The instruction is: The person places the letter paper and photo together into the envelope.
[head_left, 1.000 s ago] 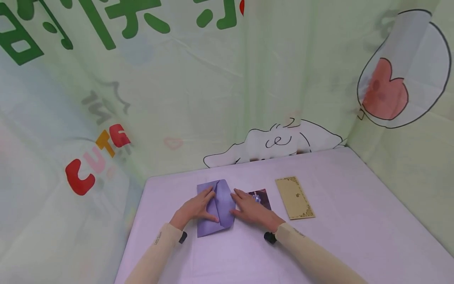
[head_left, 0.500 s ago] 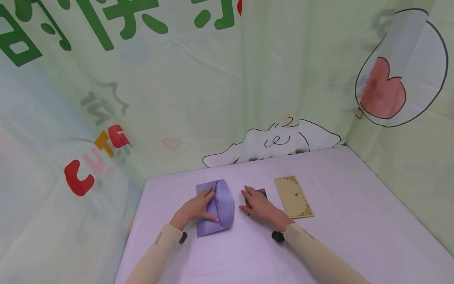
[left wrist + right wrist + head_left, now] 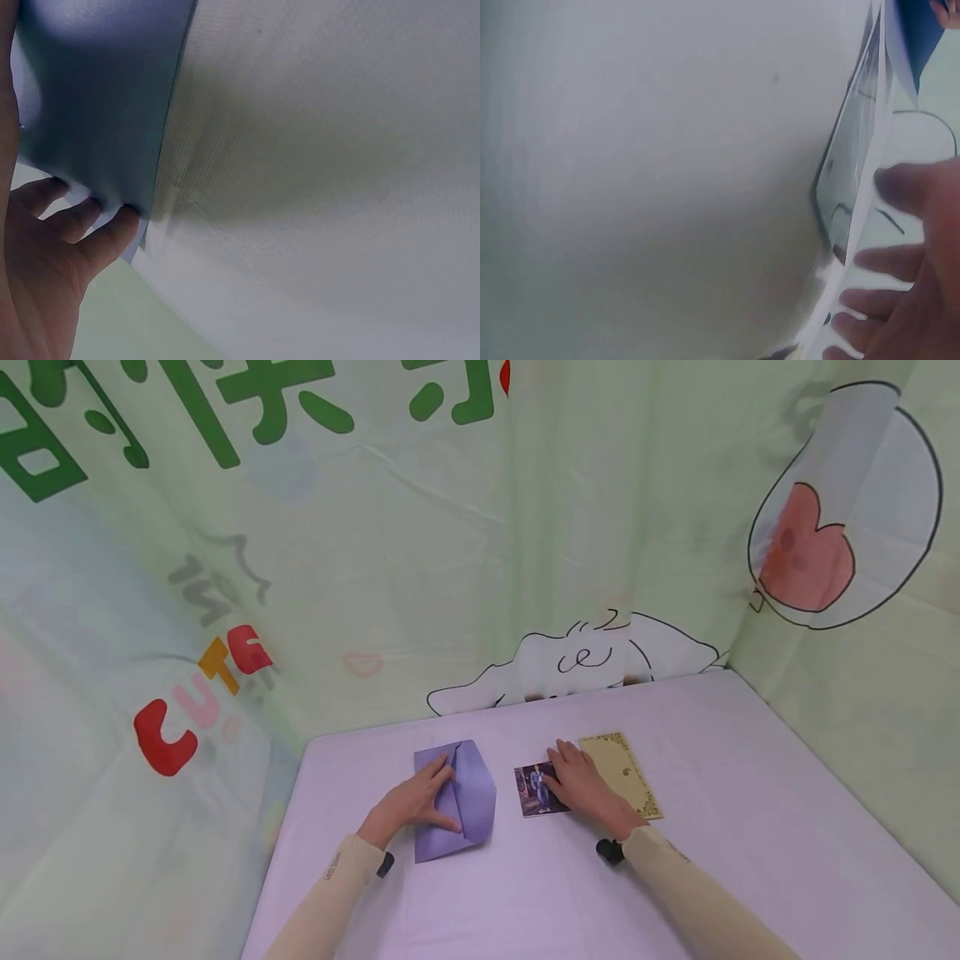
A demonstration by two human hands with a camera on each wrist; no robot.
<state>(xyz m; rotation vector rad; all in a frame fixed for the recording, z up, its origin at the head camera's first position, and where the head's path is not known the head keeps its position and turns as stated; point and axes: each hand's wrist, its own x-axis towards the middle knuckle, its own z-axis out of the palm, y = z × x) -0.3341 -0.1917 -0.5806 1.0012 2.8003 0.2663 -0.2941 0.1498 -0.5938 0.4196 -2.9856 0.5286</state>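
A purple envelope (image 3: 477, 806) lies flat on the table with its pointed flap out to the right. My left hand (image 3: 411, 802) rests on it, fingers and thumb spread; the left wrist view shows the fingertips at the edge of the envelope (image 3: 97, 90). To its right lies a small square photo print (image 3: 533, 800) of a figure in blue. My right hand (image 3: 588, 789) is over the photo's right side, with the thumb across its edge and the fingers extended. That hand hides part of the photo and the lower left of a gold patterned card (image 3: 628, 768).
The table (image 3: 480, 910) has a pale lilac cover. Printed curtains (image 3: 420, 568) hang behind it and on both sides. A small black camera (image 3: 610, 852) sits under my right wrist, and another (image 3: 386, 864) under the left.
My right hand has moved right, from the envelope's flap across the photo to its right side, and uncovered the photo's left part. The left hand stays on the envelope.
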